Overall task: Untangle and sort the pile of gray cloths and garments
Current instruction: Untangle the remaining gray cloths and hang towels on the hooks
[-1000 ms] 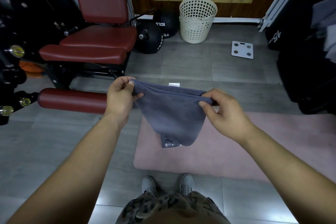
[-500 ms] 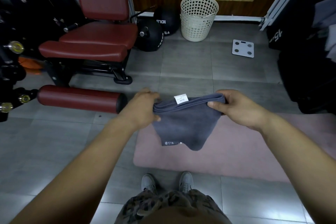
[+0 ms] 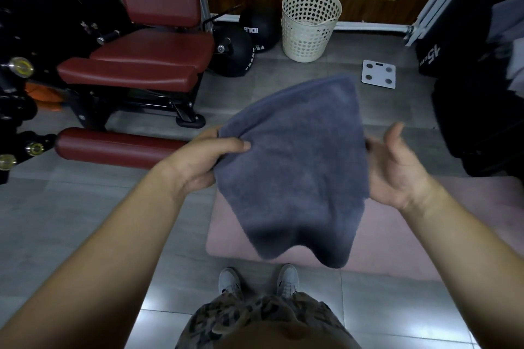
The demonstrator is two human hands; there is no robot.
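A folded gray cloth (image 3: 297, 167) is held up at waist height over the pink mat (image 3: 411, 241). My left hand (image 3: 198, 161) pinches its left edge, thumb on top. My right hand (image 3: 397, 167) is at the cloth's right edge, palm up and thumb raised; its fingers go under the cloth and are hidden. The cloth's far part rises toward the basket and its near edge hangs down, blurred.
A cream perforated laundry basket (image 3: 310, 25) stands by the back wall. A red padded gym bench (image 3: 147, 59) and black weight balls (image 3: 235, 51) are to the left. A white scale (image 3: 379, 73) lies on the floor. Dark equipment (image 3: 482, 110) is on the right.
The cloth has flipped from hanging below my hands to spread up and over them. My right hand changed from pinching the top edge to palm-up under the cloth.
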